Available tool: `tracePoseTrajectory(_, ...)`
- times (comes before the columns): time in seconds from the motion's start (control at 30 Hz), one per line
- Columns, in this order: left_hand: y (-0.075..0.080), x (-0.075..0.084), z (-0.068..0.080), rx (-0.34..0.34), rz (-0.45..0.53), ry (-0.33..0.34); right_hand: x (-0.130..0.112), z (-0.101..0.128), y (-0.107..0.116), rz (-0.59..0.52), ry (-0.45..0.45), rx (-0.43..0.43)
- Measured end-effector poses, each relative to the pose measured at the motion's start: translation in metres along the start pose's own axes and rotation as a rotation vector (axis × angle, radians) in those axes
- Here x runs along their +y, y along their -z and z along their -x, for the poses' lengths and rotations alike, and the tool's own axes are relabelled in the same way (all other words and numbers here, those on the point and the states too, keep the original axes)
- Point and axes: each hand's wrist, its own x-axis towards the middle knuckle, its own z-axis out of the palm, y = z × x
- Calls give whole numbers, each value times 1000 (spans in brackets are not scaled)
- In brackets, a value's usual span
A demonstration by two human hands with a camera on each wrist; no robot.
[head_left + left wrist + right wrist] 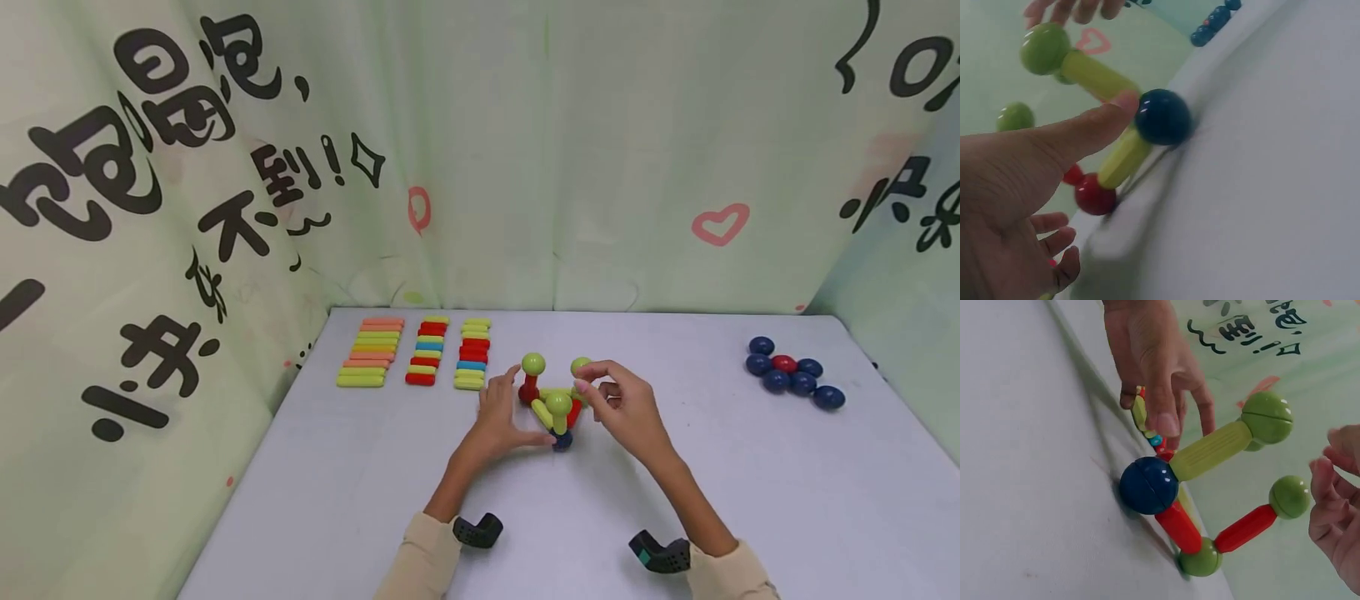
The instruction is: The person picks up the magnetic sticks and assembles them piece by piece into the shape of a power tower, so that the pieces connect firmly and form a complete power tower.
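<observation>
Yellow-green rod (1210, 450) tilted upward from dark blue ball (1147, 485), left thumb (1094, 128) touching; right fingers (592, 385) seemingly pinching a green ball (580, 366).

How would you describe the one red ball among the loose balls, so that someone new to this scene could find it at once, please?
Look to the far right side of the white table, well away from the hands and the stick-and-ball model. A small cluster of loose balls lies there. The red ball sits in the cluster, with dark blue balls on either side; it is the only one not dark blue.
</observation>
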Motion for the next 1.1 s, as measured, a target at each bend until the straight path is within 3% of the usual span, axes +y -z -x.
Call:
tracePoseTrajectory(0.1, 21, -10, 0, 65, 39, 8, 7, 0, 1, -10, -107, 106)
tracePoseTrajectory(0.23, 47, -27, 2, 256, 29, 82, 19, 2, -1, 83, -279, 132)
tracePoseTrajectory(0.37, 66, -48, 6, 414, -110, 189, 31, 4, -3, 152, -398, 81)
tracePoseTrajectory(0.5, 79, -66, 10, 473, -228, 271, 41, 5, -4, 133, -473, -68)
tracePoseTrajectory(0.6, 87, -74, 13, 488, -236, 291, 46, 6, -7, 117, -472, -188)
tracePoseTrajectory(0.67, 91, -79, 14, 494, -240, 298, 50, 7, -9, 114, -450, -223)
tracePoseTrajectory(0.97, 118, -107, 24, 622, -287, 338, 55, 7, -11, 131, -405, -240)
tracePoseTrajectory(1.1, 126, -118, 30, 626, -328, 375, 57, 7, -9, 160, -383, -240)
